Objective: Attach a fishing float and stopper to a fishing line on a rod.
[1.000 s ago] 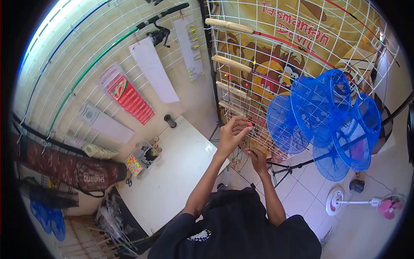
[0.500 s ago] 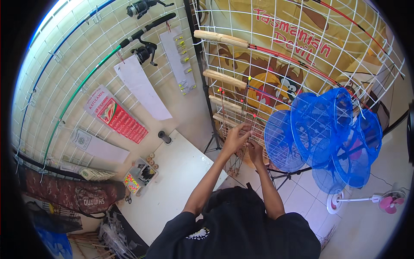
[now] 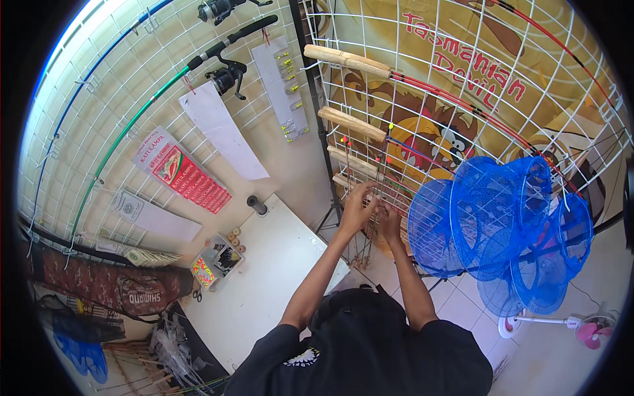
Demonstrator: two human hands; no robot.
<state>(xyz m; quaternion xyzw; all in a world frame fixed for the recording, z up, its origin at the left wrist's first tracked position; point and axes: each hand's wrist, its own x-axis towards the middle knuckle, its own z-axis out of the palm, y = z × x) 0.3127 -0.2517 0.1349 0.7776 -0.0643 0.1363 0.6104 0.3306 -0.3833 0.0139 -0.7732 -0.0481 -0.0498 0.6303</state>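
Observation:
Both hands are raised at the white wire grid (image 3: pixel 574 39), among thin upright fishing floats (image 3: pixel 378 160) with red, yellow and green tips. My left hand (image 3: pixel 357 210) has its fingers bent in around the slim float stems. Close beside it, my right hand (image 3: pixel 388 222) has its fingers curled together, nearly touching the left fingertips. What lies between the fingers is too small to make out. Just above the hands, wooden-handled rods (image 3: pixel 353 123) lie across the grid. Blue collapsible mesh nets (image 3: pixel 489 224) hang to the right of my right hand.
Below on the left is a white table (image 3: pixel 264 270) with a divided box (image 3: pixel 216 261) of bright small pieces, a dark cylinder (image 3: pixel 256 204) and scissors (image 3: pixel 197 295). Fishing rods with reels (image 3: pixel 228 78) hang on the left grid. A fan (image 3: pixel 594 330) stands at right.
The view has shifted slightly, and the blue nets appear lower and farther right. Both hands have moved a little left against the grid, the right one also slightly up.

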